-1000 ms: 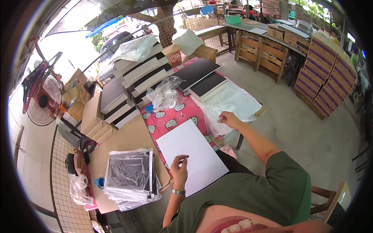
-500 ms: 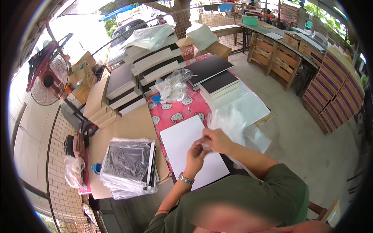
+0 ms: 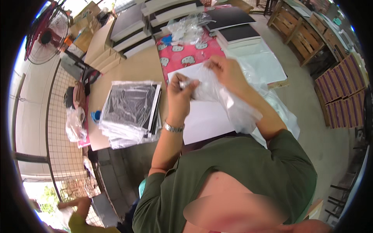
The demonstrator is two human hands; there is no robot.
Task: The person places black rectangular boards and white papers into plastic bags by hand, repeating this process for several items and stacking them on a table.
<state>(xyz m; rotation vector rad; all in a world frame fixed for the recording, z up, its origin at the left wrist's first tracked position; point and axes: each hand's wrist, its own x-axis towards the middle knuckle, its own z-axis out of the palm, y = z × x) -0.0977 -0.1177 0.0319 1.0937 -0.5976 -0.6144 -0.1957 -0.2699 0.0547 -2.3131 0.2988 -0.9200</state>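
Clear plastic film fills both hands: the left hand [image 3: 179, 94] has its fingers pinched shut on one edge of a thin transparent bag [image 3: 217, 93], and the right hand [image 3: 229, 72], at about one o'clock from the left, is closed on the bag's far edge, so the film is drawn between them above the table. The loose end of the bag trails down toward four o'clock across the right forearm. Directly beneath the hands lies a white sheet [image 3: 206, 116] on the table, with its upper part over a pink patterned cloth [image 3: 182, 54]. At nine o'clock from the left hand, near but apart, sits a stack of dark items in plastic sleeves [image 3: 130, 112] on the brown tabletop [image 3: 132, 68]. At twelve o'clock, farther off, a crumpled heap of clear bags [image 3: 186, 27] rests on the cloth, with black and white flat boxes [image 3: 134, 29] piled beyond it at eleven o'clock. A red fan [image 3: 44, 37] stands at ten o'clock, well apart.
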